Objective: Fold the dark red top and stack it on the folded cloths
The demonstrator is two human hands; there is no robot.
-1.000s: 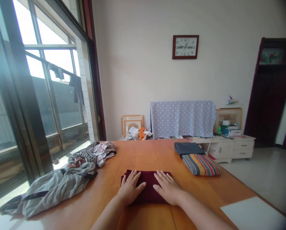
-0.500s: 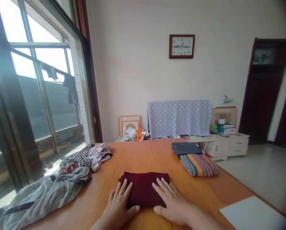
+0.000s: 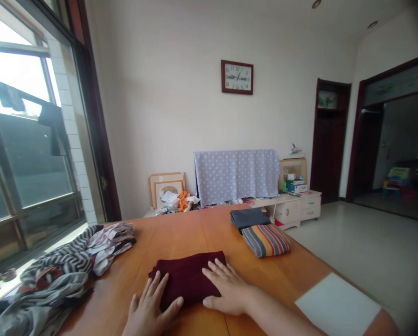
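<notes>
A folded dark red cloth garment [image 3: 190, 277] lies flat on the wooden table [image 3: 174, 233] in front of me. My left hand [image 3: 151, 301] rests with spread fingers on its left edge, the thumb along the near edge. On the right side of the same garment lies my right hand [image 3: 226, 287], its fingers stretched out over the fabric and its thumb at the near edge. Neither hand grips the cloth. Farther off to the right are a folded striped cloth [image 3: 266, 240] and, just behind it, a folded dark blue cloth [image 3: 250, 218].
Crumpled clothes [image 3: 60, 275] are heaped along the table's left side by the window. A white sheet [image 3: 338, 303] lies at the right edge. Beyond the table stand a low white cabinet [image 3: 310, 207] and something draped with a dotted cloth [image 3: 237, 177].
The view has turned right, so the scene sits farther left and a doorway shows. Both hands remain on the dark red garment, which is now slightly askew in view.
</notes>
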